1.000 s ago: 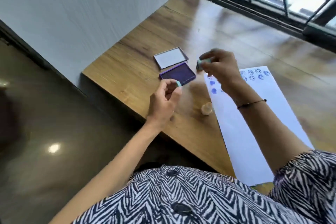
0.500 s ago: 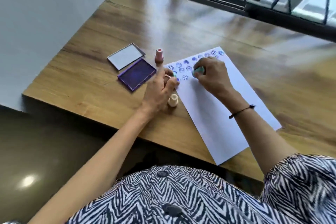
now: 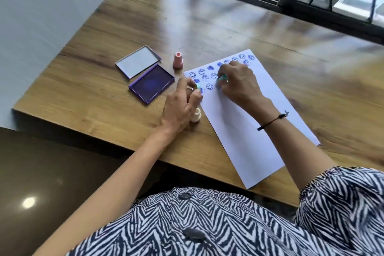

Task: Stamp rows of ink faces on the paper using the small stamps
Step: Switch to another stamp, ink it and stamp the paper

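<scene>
right hand (image 3: 239, 83) grip pinching a teal stamp (image 3: 222, 78) onto the paper (image 3: 249, 131) | left hand (image 3: 182, 106) grip closed on second stamp (image 3: 197, 87) at paper's left edge | press straight, lift cleanly | ink pad (image 3: 151, 83) left on the desk (image 3: 93, 81)

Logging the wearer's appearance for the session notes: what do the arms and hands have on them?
Both forearms are bare. The right wrist carries a thin black cord bracelet with a small knot or bead. The right upper arm shows a loose black-and-white zigzag-print sleeve, matching the buttoned top. Neither the left hand nor the right hand wears gloves.
</scene>
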`<state>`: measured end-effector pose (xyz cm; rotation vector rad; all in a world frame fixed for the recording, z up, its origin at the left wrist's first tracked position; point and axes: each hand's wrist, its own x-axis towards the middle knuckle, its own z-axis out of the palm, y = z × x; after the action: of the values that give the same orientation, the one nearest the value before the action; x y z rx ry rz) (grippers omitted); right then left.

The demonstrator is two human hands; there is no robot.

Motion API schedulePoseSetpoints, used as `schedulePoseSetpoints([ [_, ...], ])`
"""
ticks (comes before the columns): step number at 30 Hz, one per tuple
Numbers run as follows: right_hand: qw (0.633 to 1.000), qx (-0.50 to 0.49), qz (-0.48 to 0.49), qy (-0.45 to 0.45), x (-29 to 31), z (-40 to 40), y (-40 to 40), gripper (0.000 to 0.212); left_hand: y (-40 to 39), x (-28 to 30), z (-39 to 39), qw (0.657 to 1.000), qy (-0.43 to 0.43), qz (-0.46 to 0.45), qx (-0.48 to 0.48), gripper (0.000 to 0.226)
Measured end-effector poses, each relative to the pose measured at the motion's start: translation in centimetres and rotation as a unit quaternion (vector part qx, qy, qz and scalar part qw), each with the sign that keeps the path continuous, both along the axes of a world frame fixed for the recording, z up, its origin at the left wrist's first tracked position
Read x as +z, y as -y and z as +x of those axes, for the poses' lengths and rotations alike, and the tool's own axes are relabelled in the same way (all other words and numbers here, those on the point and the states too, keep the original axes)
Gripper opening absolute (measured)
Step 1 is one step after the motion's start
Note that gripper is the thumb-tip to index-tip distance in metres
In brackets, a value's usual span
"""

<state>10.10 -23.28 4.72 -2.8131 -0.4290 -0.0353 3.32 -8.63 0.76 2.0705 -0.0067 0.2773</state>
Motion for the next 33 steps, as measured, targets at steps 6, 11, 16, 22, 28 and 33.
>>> schedulePoseSetpoints([
  [6, 0.996, 0.035, -0.079, 0.014, -0.3, 0.4, -0.7, 0.021, 0.1, 0.0, -0.1, 1.0, 0.005, -0.003, 0.001, 0.041],
  [11, 0.995, 0.06, -0.08, 0.004, -0.2, 0.9, -0.6, 0.019, 0.1, -0.2, 0.1, 1.0, 0.004, -0.002, 0.018, 0.034],
  [16, 0.995, 0.064, -0.072, -0.005, -0.2, 1.0, -0.3, 0.019, 0.4, -0.1, 0.1, 1.0, 0.002, 0.001, 0.027, 0.033],
  [22, 0.992, 0.069, -0.102, -0.017, -0.1, 1.2, -0.8, 0.017, 0.4, 0.2, 0.1, 1.0, 0.0, 0.008, 0.024, 0.041],
  [28, 0.991, 0.061, -0.117, -0.006, -0.5, 1.0, -1.1, 0.019, 0.4, 0.2, 0.0, 1.0, -0.004, 0.013, 0.017, 0.043],
  [33, 0.995, 0.043, -0.09, -0.026, -0.6, 1.0, -1.1, 0.013, 0.4, 0.7, -0.2, 1.0, -0.012, 0.015, 0.005, 0.052],
])
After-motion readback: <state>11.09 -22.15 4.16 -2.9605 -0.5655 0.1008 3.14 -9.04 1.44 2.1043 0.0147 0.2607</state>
